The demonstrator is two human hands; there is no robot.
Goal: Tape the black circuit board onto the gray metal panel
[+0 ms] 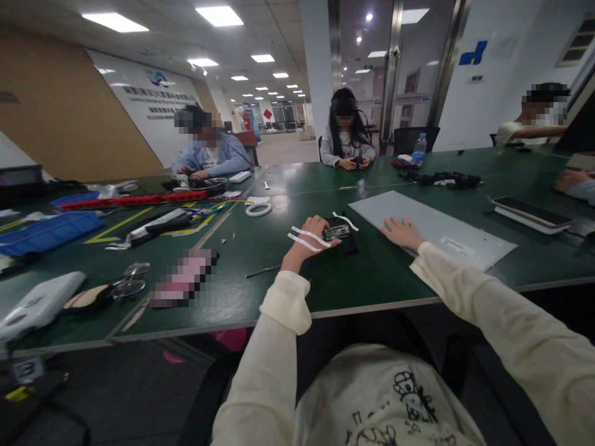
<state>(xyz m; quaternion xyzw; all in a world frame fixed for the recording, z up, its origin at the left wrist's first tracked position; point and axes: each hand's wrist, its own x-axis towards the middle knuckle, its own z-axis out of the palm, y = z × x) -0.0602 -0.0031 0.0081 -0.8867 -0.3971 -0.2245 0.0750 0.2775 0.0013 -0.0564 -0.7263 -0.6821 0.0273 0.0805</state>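
My left hand (307, 240) is at the middle of the green table, with thin white strips across its back. Its fingers and thumb close around the left end of a small device with a bare circuit board (338, 231) in a dark casing. A white strip (346, 221) lies at the device's far right corner, and a black piece (351, 246) shows just beside it. My right hand (402, 234) lies palm down with fingers apart at the left edge of a flat grey panel (441, 226), holding nothing.
A roll of white tape (258, 209), a thin dark cable (264, 271) and a pink phone (186, 279) lie left of my hands. Further left are a blue tray (51, 232) and glasses (132, 282). A water bottle (419, 150) stands far right. Other people sit around the table.
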